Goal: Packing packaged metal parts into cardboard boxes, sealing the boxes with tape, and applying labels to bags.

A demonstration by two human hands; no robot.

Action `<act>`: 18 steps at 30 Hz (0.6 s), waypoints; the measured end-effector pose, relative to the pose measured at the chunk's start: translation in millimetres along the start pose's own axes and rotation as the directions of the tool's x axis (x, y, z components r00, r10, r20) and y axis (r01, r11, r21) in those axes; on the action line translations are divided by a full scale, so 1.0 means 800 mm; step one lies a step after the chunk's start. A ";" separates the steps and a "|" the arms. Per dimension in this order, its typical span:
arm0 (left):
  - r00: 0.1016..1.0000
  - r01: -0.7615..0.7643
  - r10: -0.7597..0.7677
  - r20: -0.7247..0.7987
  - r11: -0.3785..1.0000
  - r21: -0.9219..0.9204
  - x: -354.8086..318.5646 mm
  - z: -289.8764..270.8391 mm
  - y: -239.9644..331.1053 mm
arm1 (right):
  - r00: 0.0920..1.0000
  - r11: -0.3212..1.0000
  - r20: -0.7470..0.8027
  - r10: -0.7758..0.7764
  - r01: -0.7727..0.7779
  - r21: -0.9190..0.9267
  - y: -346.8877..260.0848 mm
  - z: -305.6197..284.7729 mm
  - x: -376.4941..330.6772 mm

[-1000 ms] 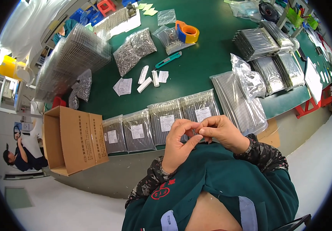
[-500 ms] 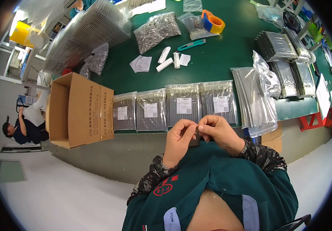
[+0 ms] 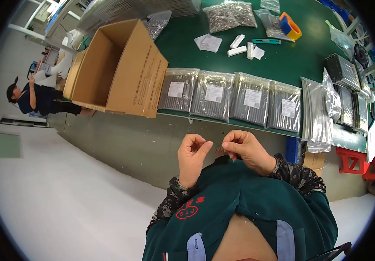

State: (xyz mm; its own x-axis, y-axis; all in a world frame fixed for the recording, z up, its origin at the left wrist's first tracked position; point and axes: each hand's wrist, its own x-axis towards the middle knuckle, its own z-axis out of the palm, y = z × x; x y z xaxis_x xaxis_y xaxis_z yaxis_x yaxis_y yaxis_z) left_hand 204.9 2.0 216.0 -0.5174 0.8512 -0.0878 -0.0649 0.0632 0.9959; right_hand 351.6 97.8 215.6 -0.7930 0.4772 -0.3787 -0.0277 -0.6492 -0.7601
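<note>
My left hand [image 3: 191, 158] is curled, thumb and forefinger drawn together; anything pinched there is too small to make out. My right hand [image 3: 249, 151] faces it a short gap away, its thumb pressed to the forefinger in a pinch. What lies between those fingertips cannot be made out either. Both hands hover just in front of the table edge, above my lap. Nearest beyond them is a row of clear bags packed with dark grey rods, among them one labelled bag [image 3: 250, 99] and another [image 3: 285, 106] to its right.
An open cardboard box [image 3: 137, 69] stands at the row's left end. Unlabelled bagged rods [image 3: 317, 113] overhang the edge at right. Farther back on the green table [image 3: 291, 61] are a teal cutter [image 3: 266, 41], a tape dispenser [image 3: 290, 27] and a bag of small metal parts [image 3: 231, 16].
My hands were touching at the fingertips and have come apart, the left one shifting left. The view has turned, so the table and its things appear higher and farther right.
</note>
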 end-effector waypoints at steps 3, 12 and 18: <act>0.999 0.021 -0.021 -0.030 1.000 -0.023 -0.008 -0.025 -0.006 | 1.000 0.994 0.005 -0.008 0.009 -0.111 0.016 0.019 0.010; 0.992 0.026 -0.029 -0.127 0.999 -0.021 -0.020 -0.059 -0.002 | 0.999 0.987 0.015 0.028 -0.025 -0.157 0.035 0.066 0.029; 0.984 0.113 -0.097 -0.152 0.989 0.099 -0.027 -0.089 -0.008 | 0.999 0.988 -0.018 0.047 -0.049 -0.149 0.038 0.080 0.035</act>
State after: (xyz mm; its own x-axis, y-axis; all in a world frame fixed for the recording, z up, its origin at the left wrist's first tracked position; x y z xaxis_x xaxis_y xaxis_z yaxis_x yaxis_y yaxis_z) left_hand 155.8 -54.0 210.3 -0.6323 0.7520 -0.1864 -0.0384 0.2099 0.9770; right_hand 289.3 53.4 215.4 -0.7823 0.4568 -0.4236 0.1022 -0.5766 -0.8106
